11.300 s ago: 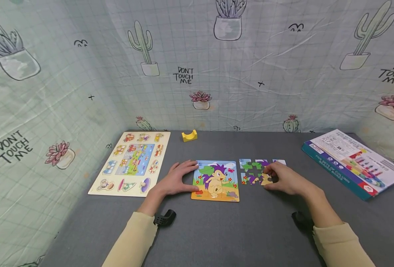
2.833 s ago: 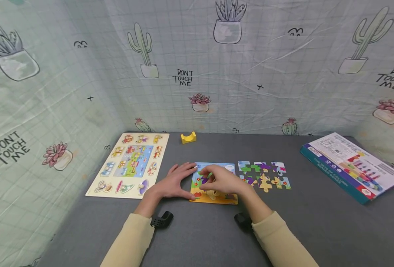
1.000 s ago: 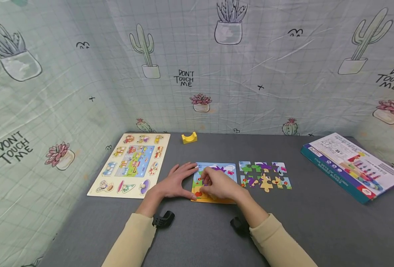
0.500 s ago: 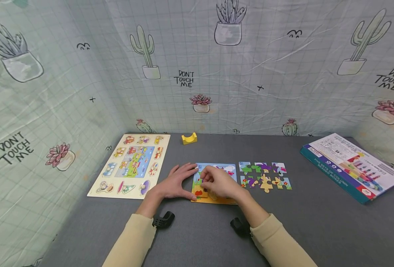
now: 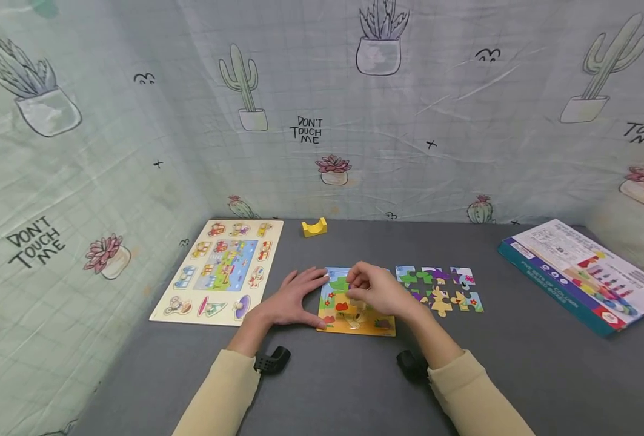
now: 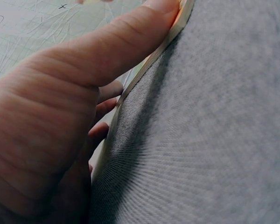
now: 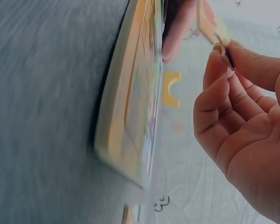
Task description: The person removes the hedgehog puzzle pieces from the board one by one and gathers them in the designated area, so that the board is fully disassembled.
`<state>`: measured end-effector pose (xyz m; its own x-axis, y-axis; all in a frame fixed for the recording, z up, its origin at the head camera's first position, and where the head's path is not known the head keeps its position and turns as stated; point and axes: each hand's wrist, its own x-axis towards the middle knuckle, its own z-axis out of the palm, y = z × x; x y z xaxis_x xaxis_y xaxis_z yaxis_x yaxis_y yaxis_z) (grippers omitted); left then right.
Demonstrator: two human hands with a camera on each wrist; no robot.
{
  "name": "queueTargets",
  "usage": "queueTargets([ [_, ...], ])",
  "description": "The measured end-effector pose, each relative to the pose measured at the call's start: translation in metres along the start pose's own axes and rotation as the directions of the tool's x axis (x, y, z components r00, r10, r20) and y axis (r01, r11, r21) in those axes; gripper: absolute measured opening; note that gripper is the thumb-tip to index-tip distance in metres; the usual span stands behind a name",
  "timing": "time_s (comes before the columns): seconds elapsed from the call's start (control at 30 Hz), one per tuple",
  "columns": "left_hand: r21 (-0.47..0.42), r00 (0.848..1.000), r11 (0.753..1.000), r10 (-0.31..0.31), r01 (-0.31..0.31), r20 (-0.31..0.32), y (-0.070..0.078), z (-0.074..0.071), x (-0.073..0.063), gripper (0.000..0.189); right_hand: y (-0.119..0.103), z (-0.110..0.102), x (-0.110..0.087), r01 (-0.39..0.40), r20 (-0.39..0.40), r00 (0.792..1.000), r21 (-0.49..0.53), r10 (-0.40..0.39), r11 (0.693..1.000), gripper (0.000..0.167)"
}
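The square hedgehog jigsaw board (image 5: 381, 327) lies on the grey table. My left hand (image 5: 291, 301) rests along its left side, fingers spread toward the top corner and thumb (image 6: 130, 42) at the bottom corner. My right hand (image 5: 384, 295) is over the board and pinches an orange jigsaw piece (image 5: 346, 304) with a red patch between thumb and fingertips. In the right wrist view this piece (image 7: 206, 21) is held up clear of the board, partly cut off at the frame's top. Several loose jigsaw pieces (image 5: 440, 301) lie in two rows just right of the board.
At the left lies a larger cream wooden puzzle board (image 5: 160, 310) with vehicle pictures. A small yellow arch block (image 5: 314, 228) stands near the back edge. On the right is a flat teal-sided box (image 5: 589, 272). Printed cloth walls (image 5: 278, 169) enclose the table.
My right hand went from the loose pieces to the board's lower left, and in the last half second rose up and rightward with the orange piece. My left hand stays at the board.
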<state>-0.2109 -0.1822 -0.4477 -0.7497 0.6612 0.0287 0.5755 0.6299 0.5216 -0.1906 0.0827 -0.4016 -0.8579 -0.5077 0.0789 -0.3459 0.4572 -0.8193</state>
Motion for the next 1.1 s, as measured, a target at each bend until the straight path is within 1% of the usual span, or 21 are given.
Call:
queueTargets([
  [0.23,0.011,1.0,1.0,-0.004,0.004,0.003,0.0,0.002,0.003,0.1,0.007,-0.016,-0.014,-0.012,-0.004,1.0,-0.027,0.012,1.0,0.013],
  [0.3,0.009,1.0,1.0,-0.001,0.001,0.006,0.0,0.002,0.003,0.1,0.01,-0.02,-0.019,-0.024,-0.006,1.0,-0.042,0.024,0.999,0.012],
  [0.5,0.014,1.0,1.0,0.002,-0.002,0.005,-0.002,0.003,0.002,0.101,0.018,-0.033,-0.033,-0.024,-0.005,1.0,-0.075,0.024,0.997,0.013],
  [0.67,0.019,1.0,1.0,-0.008,0.008,0.004,-0.003,0.003,0.003,0.101,0.025,-0.043,-0.045,-0.016,0.001,1.0,-0.059,0.016,0.998,0.012],
  [0.8,0.016,1.0,1.0,-0.005,0.005,0.006,-0.002,0.003,0.003,0.101,0.028,-0.05,-0.056,-0.028,0.003,1.0,-0.038,0.028,0.999,0.013],
  [0.97,0.011,1.0,1.0,-0.001,0.001,0.005,-0.002,0.003,0.003,0.101,0.035,-0.058,-0.067,-0.037,-0.003,0.999,-0.051,0.037,0.998,0.014],
  [1.1,0.011,1.0,1.0,-0.003,0.003,0.006,-0.001,0.003,0.002,0.1,0.042,-0.065,-0.074,-0.048,0.012,0.999,-0.062,0.049,0.997,0.015],
])
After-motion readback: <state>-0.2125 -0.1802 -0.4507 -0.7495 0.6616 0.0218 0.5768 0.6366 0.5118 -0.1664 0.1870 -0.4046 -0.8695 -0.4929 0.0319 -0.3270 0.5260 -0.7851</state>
